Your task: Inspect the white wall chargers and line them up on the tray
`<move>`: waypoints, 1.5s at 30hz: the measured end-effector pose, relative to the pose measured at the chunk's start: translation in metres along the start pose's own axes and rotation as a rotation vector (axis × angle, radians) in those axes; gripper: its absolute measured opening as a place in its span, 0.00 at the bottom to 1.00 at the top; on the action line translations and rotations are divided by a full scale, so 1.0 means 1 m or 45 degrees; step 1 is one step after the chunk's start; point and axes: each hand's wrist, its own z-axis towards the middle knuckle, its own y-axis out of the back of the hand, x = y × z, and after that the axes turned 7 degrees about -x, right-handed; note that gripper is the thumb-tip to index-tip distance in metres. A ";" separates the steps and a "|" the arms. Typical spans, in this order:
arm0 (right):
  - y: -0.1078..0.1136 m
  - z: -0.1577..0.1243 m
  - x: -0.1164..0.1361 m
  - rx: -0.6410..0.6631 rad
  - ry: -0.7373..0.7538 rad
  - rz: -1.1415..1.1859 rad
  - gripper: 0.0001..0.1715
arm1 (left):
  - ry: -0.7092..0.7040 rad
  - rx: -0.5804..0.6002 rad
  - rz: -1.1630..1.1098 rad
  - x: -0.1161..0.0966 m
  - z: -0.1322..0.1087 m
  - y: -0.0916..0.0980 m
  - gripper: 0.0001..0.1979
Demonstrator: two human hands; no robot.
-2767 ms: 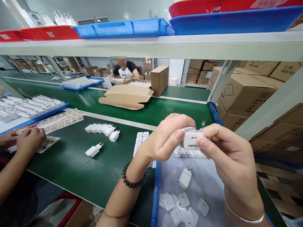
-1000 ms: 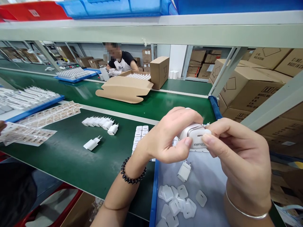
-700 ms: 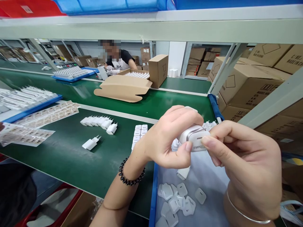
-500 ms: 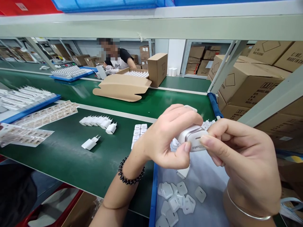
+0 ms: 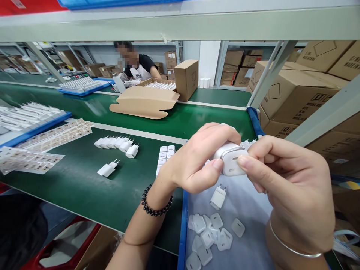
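Note:
Both my hands hold one white charger plug (image 5: 231, 160) above a blue tray (image 5: 183, 210). My left hand (image 5: 201, 159) wraps the charger's body with thumb and fingers closed. My right hand (image 5: 287, 180) pinches its front face with thumb and forefinger. Below them on the tray's grey liner lies a single white charger (image 5: 218, 197) and a heap of several thin white caps (image 5: 210, 236).
On the green belt (image 5: 84, 187) lie a row of white chargers (image 5: 114, 143), a lone charger (image 5: 107, 169) and label sheets (image 5: 30, 159). A flat cardboard piece (image 5: 144, 102) and a box of chargers sit further back, where another person (image 5: 135, 67) works. Stacked cartons (image 5: 295, 101) stand to the right.
The charger has turned slightly in my fingers and my hands rose a little. The camera has tilted down, and the single charger on the tray shows again below my left hand.

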 end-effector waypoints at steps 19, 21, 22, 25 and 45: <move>-0.005 -0.001 -0.005 -0.063 0.182 -0.167 0.16 | 0.245 0.174 -0.171 0.004 -0.001 0.007 0.15; -0.005 0.000 -0.005 -0.061 0.195 -0.183 0.16 | 0.281 0.190 -0.211 0.004 -0.002 0.008 0.14; -0.005 0.001 -0.005 -0.060 0.200 -0.194 0.16 | 0.290 0.189 -0.229 0.004 -0.002 0.008 0.15; -0.004 0.003 -0.006 -0.051 0.226 -0.225 0.16 | 0.294 0.186 -0.235 0.004 -0.001 0.007 0.18; -0.002 0.018 -0.012 0.174 0.193 -0.083 0.20 | 0.259 0.101 -0.320 0.013 -0.005 0.003 0.23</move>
